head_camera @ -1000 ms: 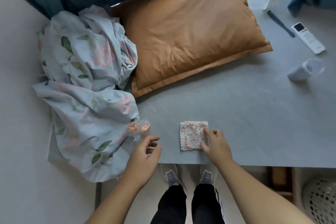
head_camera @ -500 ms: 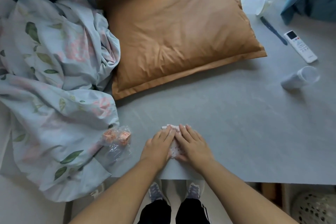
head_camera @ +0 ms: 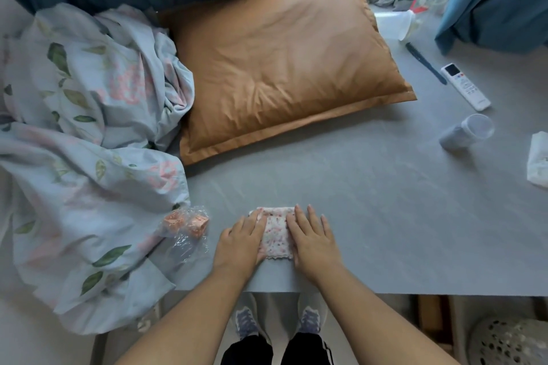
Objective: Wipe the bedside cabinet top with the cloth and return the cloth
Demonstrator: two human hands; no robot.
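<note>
Right now both of your hands lie flat and open on the small pink-speckled folded cloth (head_camera: 277,231), pressing it down rather than gripping it: your left hand (head_camera: 241,241) covers its left edge and your right hand (head_camera: 314,238) its right edge, with a strip of fabric showing between them. The cloth lies on the grey cloth-covered tabletop (head_camera: 385,216), close to its near edge, just above your shoes.

The cloth looks thin and soft, folded into a neat rectangle with a scalloped near hem. Judging from that, it could unfold or bunch under uneven pressure once you start sliding it, and with it so near the edge, a backward stroke could drag it off the tabletop. The grey covering itself appears to be fabric, so a hard push might wrinkle it.

Just left of the cloth sits a crinkled clear plastic wrapper holding orange pieces (head_camera: 186,224); a sweep that way would likely knock it toward the floral pale-blue bedsheet (head_camera: 89,157) heaped beyond it. Farther from the cloth, up and left, lies the large tan pillow (head_camera: 284,68). Well to the right of the cloth, a clear plastic cup lying on its side (head_camera: 467,135) could roll if the covering is tugged, and beyond it rests a white remote control (head_camera: 465,87).
</note>
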